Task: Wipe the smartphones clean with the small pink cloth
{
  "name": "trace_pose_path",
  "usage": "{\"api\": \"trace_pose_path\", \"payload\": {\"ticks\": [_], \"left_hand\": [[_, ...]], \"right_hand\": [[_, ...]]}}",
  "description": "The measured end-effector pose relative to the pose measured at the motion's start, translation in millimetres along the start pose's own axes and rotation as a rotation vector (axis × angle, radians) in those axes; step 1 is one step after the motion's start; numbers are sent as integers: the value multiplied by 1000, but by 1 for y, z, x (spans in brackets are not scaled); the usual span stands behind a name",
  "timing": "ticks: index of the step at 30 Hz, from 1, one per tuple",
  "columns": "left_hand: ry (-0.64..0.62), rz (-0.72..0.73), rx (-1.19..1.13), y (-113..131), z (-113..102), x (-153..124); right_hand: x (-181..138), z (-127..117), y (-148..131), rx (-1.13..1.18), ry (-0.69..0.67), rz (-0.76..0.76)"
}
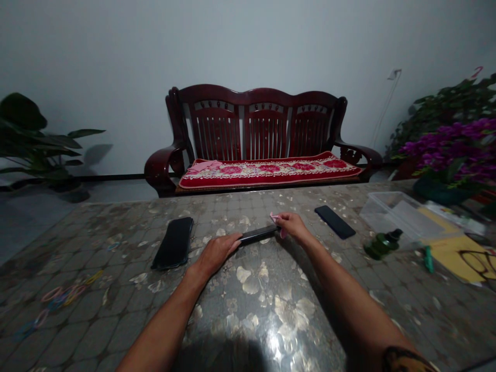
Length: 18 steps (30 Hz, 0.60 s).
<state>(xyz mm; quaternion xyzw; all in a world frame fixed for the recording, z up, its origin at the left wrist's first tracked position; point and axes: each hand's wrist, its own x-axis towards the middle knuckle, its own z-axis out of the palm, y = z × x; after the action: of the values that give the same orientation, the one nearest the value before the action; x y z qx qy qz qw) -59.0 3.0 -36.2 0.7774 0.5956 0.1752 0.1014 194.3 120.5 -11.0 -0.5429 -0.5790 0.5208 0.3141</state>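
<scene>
A long, narrow black object (259,235) with a glossy surface spans the gap between my two hands, just over the table; its exact kind I cannot make out. My left hand (219,253) is closed on its left end, fingers hiding that end. At the other end, my right hand (290,225) pinches a small pink band (274,217). Part of the pink shows above the fingers and part hangs below them, by the tip of the black object. Whether it loops around that tip is hard to see.
Left on the patterned table (248,320) lie a black phone (173,243) and several coloured bands (70,293). To the right are a dark phone (335,221), a green bottle (382,245), a clear plastic box (403,217), glasses (478,262) and purple flowers (453,150). A wooden bench (265,124) stands behind.
</scene>
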Motion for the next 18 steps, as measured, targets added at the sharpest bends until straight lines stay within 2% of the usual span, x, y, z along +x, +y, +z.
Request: {"api": "trace_pose_path", "payload": {"ticks": [4, 9, 11, 18], "left_hand": [[9, -6, 41, -3, 2, 2], [40, -5, 78, -4, 3, 3], [63, -7, 80, -4, 4, 4], [126, 20, 51, -7, 6, 4]], "right_hand": [[0, 2, 6, -47, 55, -66], [-13, 2, 16, -319, 270, -501], [-22, 3, 20, -447, 333, -604], [-42, 12, 20, -705, 338, -765]]}}
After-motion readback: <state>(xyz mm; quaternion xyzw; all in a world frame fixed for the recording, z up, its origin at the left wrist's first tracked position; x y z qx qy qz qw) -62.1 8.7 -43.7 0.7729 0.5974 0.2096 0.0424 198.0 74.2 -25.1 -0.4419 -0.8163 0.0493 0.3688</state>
